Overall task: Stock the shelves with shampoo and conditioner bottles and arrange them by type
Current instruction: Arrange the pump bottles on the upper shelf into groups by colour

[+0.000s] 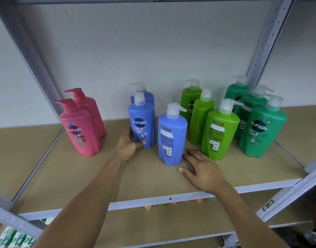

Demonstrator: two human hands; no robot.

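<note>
Pump bottles stand in colour groups on the brown shelf board [144,178]. Two pink bottles [80,127] are at the left. Three blue bottles sit in the middle, and my left hand [129,144] grips the base of the middle blue bottle [142,122], its label facing me. The front blue bottle [171,136] shows its back label. My right hand [202,169] rests flat on the board just right of it, fingers spread, holding nothing. Three light green bottles [218,129] and three dark green bottles [261,127] stand to the right.
Grey metal uprights [266,51] frame the shelf on both sides, and a white wall is behind. A lower shelf [153,224] shows below the front rail, with green-and-white packages [15,238] at the bottom left. Bare board lies in front of the bottles.
</note>
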